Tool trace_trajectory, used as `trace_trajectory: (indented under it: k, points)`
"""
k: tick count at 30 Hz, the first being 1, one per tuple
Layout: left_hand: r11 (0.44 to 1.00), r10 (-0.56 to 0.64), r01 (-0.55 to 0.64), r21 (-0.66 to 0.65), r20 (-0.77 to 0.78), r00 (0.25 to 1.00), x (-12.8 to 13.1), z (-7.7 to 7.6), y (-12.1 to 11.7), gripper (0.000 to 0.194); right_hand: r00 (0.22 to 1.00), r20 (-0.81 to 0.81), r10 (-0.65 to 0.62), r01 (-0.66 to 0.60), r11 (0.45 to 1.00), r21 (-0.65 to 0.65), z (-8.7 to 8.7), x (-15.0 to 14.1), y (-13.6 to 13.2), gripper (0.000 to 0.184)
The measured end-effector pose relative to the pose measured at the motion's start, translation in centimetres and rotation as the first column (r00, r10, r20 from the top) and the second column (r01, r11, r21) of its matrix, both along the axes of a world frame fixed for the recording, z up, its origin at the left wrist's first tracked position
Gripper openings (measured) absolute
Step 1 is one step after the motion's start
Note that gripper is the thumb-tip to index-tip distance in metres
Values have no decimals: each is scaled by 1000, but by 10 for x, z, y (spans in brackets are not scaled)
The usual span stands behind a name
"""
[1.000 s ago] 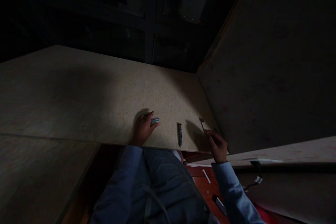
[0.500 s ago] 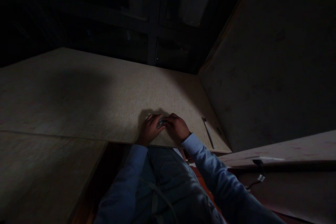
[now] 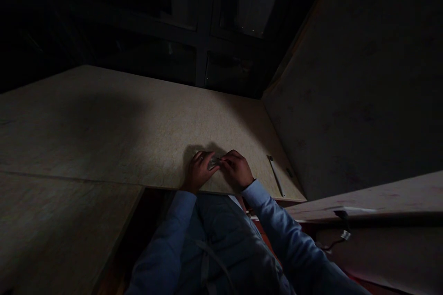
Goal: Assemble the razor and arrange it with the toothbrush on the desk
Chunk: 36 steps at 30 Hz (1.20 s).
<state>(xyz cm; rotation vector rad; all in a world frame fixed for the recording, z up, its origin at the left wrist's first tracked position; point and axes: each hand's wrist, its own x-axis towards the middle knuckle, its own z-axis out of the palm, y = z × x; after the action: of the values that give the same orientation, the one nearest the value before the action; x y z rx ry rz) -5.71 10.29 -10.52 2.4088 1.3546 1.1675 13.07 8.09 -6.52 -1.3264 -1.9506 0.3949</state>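
Observation:
My left hand (image 3: 200, 170) rests near the counter's front edge, its thumb and fingers curled around a small, clear-looking greyish object (image 3: 213, 162). Right beside it, my right hand (image 3: 238, 169) is closed in a pinch. A tiny dark tip (image 3: 219, 159) shows at its fingertips, against the greyish object; what it belongs to is too small and dim to name. Both hands cast a shadow on the pale marbled counter (image 3: 166, 124).
A slim pale stick with a dark end (image 3: 277, 177) lies to the right, with a small dark piece (image 3: 289, 173) by the wall (image 3: 353, 101). Dark window panes (image 3: 228, 67) stand behind the counter. A cable with a white tag (image 3: 345, 235) hangs at lower right.
My right hand has shifted slightly right, away from my left hand. The bluish glint between the hands is gone, and the greyish object shows more. My left hand has barely moved.

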Motion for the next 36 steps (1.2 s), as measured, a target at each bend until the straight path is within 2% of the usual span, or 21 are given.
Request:
trace_trajectory:
  k: [2, 5, 10, 14, 16, 18, 21, 24, 27, 31, 36]
  points:
    - [1000, 17, -17, -9, 3, 1000, 0, 2, -2, 48, 988, -152, -28, 29, 1000, 4, 0, 8, -9, 16]
    - [998, 47, -46, -48, 21, 999, 0, 5, -3, 47, 953, -295, -63, 59, 998, -23, 1, 24, -31, 18]
    - [991, 92, -79, -111, 118, 989, 0, 0, -2, 47, 913, -366, -181, 141, 981, -134, -5, 55, -87, 19]
    - [981, 159, -122, -150, 271, 949, 17, 3, -4, 45, 874, -397, -279, 187, 948, -256, -20, 72, -129, 22]
    - [983, 136, -95, -158, 275, 952, 36, 15, -7, 44, 861, -405, -309, 203, 937, -283, -27, 77, -141, 23]
    - [988, 72, -43, -146, 205, 976, 62, 31, -11, 44, 844, -420, -333, 224, 931, -287, -31, 82, -148, 22]
    - [987, -28, 27, -156, -3, 1000, 108, 55, -17, 45, 815, -456, -358, 246, 926, -287, -32, 89, -150, 25]
    - [971, -183, 144, -193, -201, 962, 152, 68, -22, 44, 787, -495, -370, 262, 925, -274, -30, 95, -147, 28]
    - [953, -256, 192, -234, -286, 923, 188, 73, -26, 43, 775, -525, -350, 260, 935, -240, -31, 99, -147, 26]
    - [935, -310, 232, -268, -302, 901, 227, 78, -28, 47, 778, -531, -336, 246, 941, -234, -35, 106, -154, 22]
    - [898, -411, 307, -316, -347, 843, 268, 69, -30, 41, 750, -544, -377, 279, 925, -256, -38, 118, -163, 22]
